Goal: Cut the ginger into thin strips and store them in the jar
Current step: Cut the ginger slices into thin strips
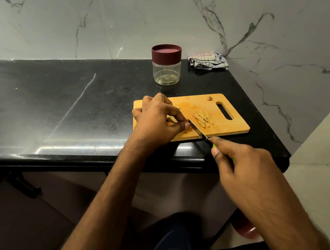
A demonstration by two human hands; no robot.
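On the wooden cutting board (232, 109), the left hand (156, 120) pinches what seems a ginger piece (173, 119), mostly hidden, while the right hand (243, 164) grips a knife (198, 130) beside it, cut strips (203, 118) toward the board's handle slot and the lidded jar (166, 64) just behind it.

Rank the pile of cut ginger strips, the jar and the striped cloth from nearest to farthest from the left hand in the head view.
From the left hand:
1. Cut ginger strips, just to its right on the cutting board.
2. Jar, behind the board on the counter, maroon lid on.
3. Striped cloth, at the far right corner by the wall.
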